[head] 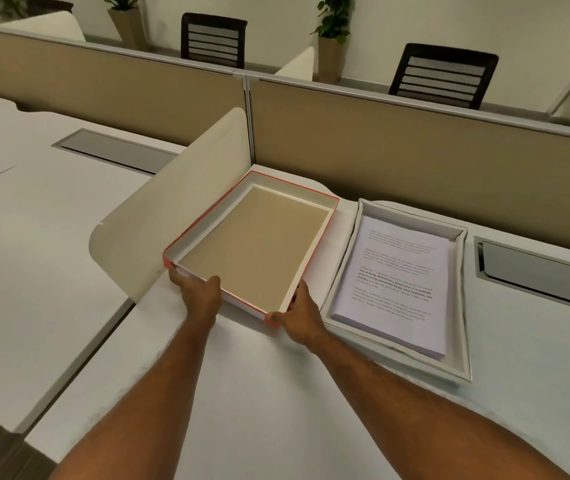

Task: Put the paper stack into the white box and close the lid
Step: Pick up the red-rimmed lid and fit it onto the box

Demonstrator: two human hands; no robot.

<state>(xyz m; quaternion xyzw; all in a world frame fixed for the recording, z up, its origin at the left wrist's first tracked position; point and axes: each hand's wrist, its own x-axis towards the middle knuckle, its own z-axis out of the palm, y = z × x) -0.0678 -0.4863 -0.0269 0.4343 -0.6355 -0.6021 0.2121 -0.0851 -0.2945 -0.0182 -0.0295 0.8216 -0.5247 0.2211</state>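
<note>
On the white office desk (259, 393), the left hand (196, 289) and right hand (302, 315) grip the near edge of the upturned lid (252, 244), while the paper stack (394, 282) already lies in the white box (462, 306) beside the right hand; the lid looks light and stiff, best held by its rim.
</note>
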